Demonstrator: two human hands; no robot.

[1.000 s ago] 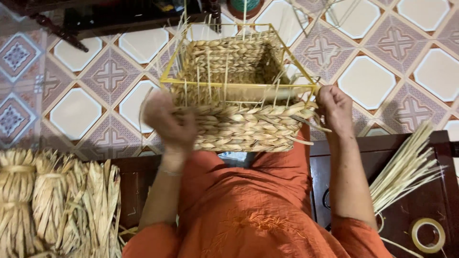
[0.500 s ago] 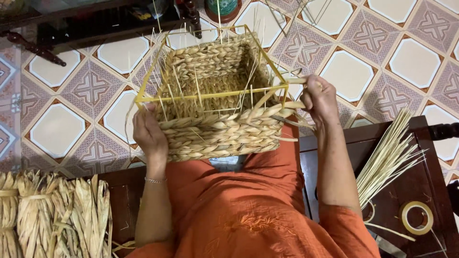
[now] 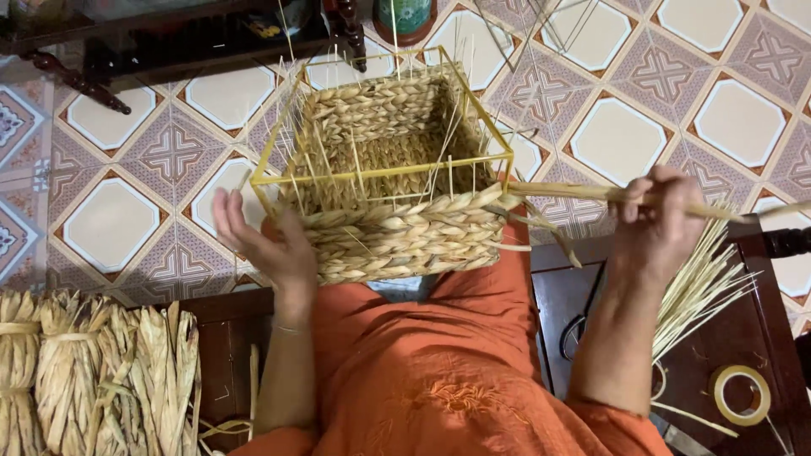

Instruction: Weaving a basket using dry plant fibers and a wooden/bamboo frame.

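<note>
the half-woven basket (image 3: 384, 181) is being steadied on the lap by the open left hand (image 3: 266, 241) while a strand (image 3: 574, 192) is being pulled tight by the closed right hand (image 3: 655, 215), the upper frame being left unwoven.

Square woven straw basket on yellow wire frame (image 3: 397, 181): on the lap, centre. Left hand (image 3: 266, 245) against its left side. Right hand (image 3: 655, 224) to its right, pinching a long straw strand (image 3: 574, 192) running from basket's corner. Bundled dried straw sheaves (image 3: 93, 371): lower left. Tape roll (image 3: 742, 394): lower right.
</note>
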